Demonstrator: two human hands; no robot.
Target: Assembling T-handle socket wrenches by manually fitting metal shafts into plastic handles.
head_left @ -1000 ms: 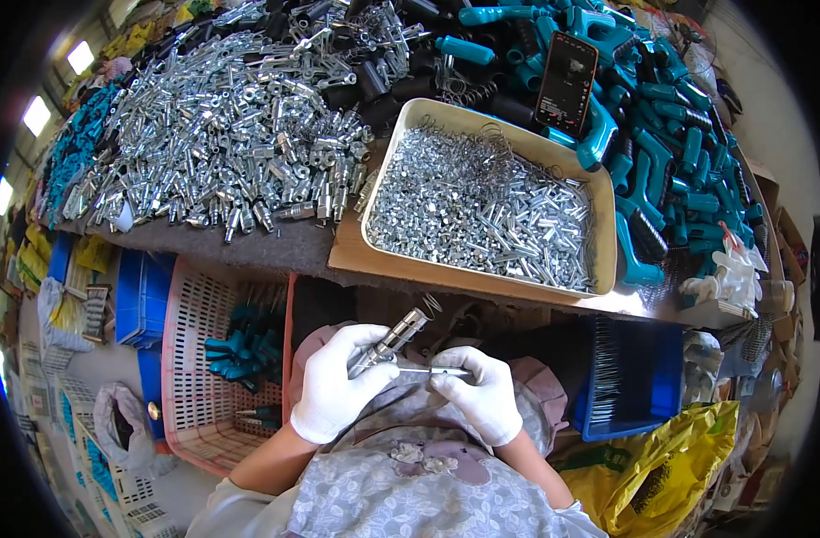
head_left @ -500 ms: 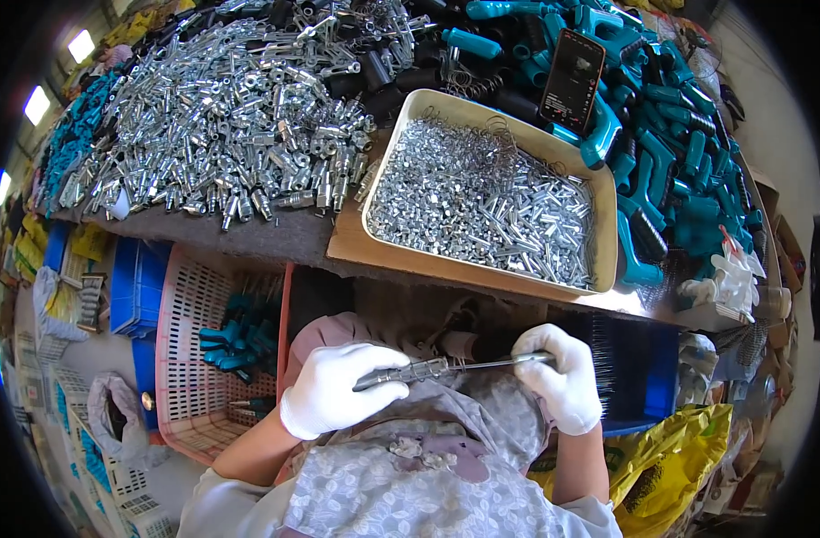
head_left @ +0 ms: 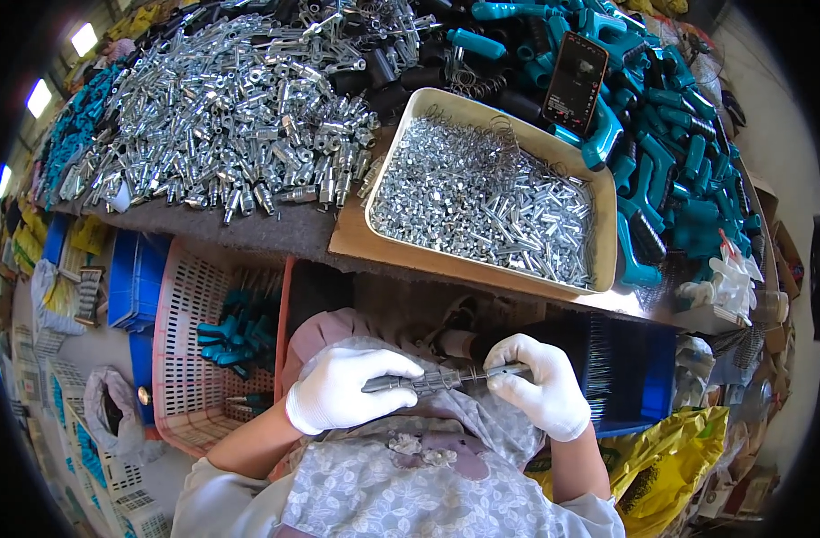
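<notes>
Above my lap, my white-gloved left hand (head_left: pixel 340 391) is closed round a grey metal cylindrical part (head_left: pixel 435 382), which points to the right. A thin metal rod (head_left: pixel 473 376) runs from its right end to my right hand. That gloved right hand (head_left: pixel 546 387) pinches the rod's far end, where a short grey piece shows between thumb and fingers. The two hands are close together, with the part lying almost level. My palms hide the rest of what they grip.
A cream tray (head_left: pixel 385 235) of small metal pieces and springs sits on the bench, with loose metal parts (head_left: pixel 248 134) heaped to its left. Teal handles (head_left: pixel 697 224) and a phone (head_left: pixel 575 81) lie right. Below are a pink crate (head_left: pixel 181 359) and a blue bin (head_left: pixel 647 377).
My right hand has moved left, toward my left hand, and less of the thin rod shows between them. The left hand has shifted slightly right, still holding the cylindrical part.
</notes>
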